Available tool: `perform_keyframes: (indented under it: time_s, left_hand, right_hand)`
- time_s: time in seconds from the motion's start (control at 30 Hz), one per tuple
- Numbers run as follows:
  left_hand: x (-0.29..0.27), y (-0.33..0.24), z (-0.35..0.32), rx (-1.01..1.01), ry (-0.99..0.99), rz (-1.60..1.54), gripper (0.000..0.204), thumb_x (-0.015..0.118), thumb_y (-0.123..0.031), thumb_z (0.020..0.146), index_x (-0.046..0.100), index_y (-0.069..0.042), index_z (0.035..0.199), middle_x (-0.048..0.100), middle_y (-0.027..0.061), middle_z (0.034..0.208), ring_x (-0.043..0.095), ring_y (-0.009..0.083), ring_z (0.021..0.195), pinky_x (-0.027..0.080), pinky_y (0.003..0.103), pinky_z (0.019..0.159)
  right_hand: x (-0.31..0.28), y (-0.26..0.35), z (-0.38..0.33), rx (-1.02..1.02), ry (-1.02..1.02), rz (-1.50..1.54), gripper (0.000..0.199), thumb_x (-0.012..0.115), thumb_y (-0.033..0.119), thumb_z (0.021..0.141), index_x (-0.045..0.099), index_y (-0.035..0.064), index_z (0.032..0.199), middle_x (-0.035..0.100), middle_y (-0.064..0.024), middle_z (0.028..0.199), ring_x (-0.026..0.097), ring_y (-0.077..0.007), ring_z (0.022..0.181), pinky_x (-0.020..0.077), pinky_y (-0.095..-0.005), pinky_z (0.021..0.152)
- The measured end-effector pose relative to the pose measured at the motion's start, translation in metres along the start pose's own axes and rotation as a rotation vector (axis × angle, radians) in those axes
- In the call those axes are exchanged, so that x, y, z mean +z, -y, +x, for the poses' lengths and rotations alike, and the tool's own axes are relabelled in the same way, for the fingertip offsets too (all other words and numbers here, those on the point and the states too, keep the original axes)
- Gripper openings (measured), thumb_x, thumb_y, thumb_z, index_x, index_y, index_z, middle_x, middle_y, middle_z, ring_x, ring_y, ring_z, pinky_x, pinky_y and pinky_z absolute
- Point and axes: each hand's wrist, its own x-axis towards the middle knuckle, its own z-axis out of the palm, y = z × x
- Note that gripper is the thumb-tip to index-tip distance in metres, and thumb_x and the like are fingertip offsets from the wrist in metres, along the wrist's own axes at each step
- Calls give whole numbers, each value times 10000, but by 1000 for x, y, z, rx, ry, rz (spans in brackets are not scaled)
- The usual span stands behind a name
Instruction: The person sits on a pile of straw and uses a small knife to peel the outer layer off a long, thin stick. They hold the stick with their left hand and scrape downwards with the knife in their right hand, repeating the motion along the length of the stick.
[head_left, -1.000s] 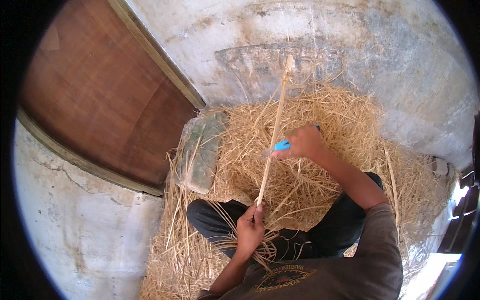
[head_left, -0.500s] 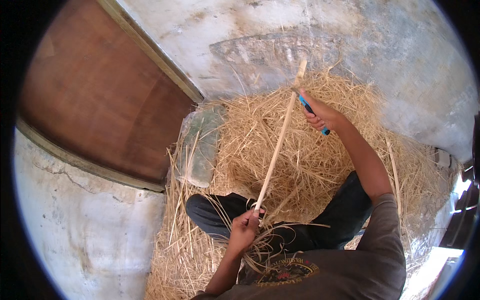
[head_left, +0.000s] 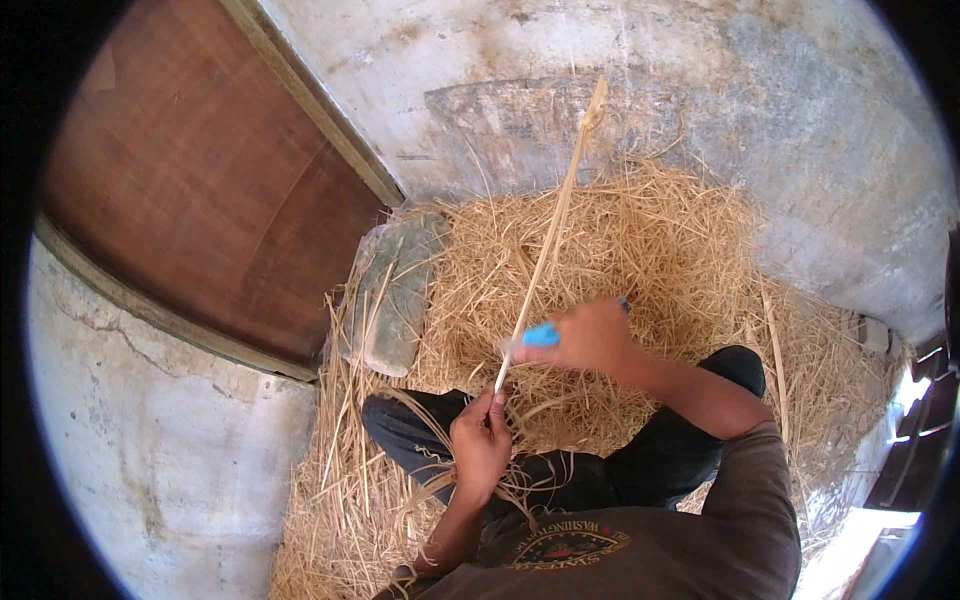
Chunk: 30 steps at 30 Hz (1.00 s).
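My left hand (head_left: 480, 445) pinches the lower end of a long pale cane strip (head_left: 550, 225) that slants up and away toward the wall. My right hand (head_left: 590, 338) is closed round a blue-handled knife (head_left: 540, 336), held against the strip a short way above my left hand. The hand is blurred and the blade does not show. I sit with my dark-trousered legs (head_left: 420, 440) folded, on a heap of straw-coloured shavings (head_left: 640, 250).
A flat grey stone (head_left: 395, 295) lies at the left edge of the shavings. A brown wooden door (head_left: 200, 190) with a pale frame fills the upper left. Rough concrete floor (head_left: 160, 460) and wall (head_left: 800, 140) surround the heap. Dark objects stand at the far right.
My right hand with the knife has come down the strip from near its top to just above my left hand. The left hand has held its place.
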Motion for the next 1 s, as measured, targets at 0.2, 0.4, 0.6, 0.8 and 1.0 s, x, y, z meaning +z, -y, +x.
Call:
perform_keyframes:
  time_s: [0.2,0.4,0.6,0.8,1.0]
  left_hand:
    - [-1,7,7,66,-47,191,204,558,-87,921,642,58,1038,647,245,833,640,394,731,505,393,653]
    - [4,10,-1,115,-52,112,200,562,-83,915,643,55,1036,639,250,822,640,391,720,510,403,645]
    - [-1,46,-39,367,-14,118,182,586,-79,897,649,38,1022,617,259,784,638,390,675,501,409,589]
    - [-15,52,-29,-216,287,-244,198,552,-158,966,670,-2,1003,518,-10,621,432,51,562,350,229,507]
    - [-27,50,-13,-461,430,-648,249,476,-269,1008,608,-60,988,400,-64,632,322,34,507,256,195,461]
  right_hand:
    - [0,2,15,77,90,24,855,391,843,752,709,50,719,613,-147,542,633,-302,500,487,-436,480]
    - [1,-48,39,225,127,-17,870,375,853,753,704,49,704,604,-123,537,630,-299,515,491,-428,487]
    - [-5,-175,57,585,142,-162,854,369,825,793,679,30,755,616,-100,602,616,-217,551,501,-414,540]
    - [18,-151,59,696,171,193,788,375,795,824,572,71,583,502,-51,505,557,-203,493,433,-367,457]
    - [-21,-71,33,471,88,219,796,377,815,804,569,76,582,499,-67,497,535,-244,471,414,-391,441]
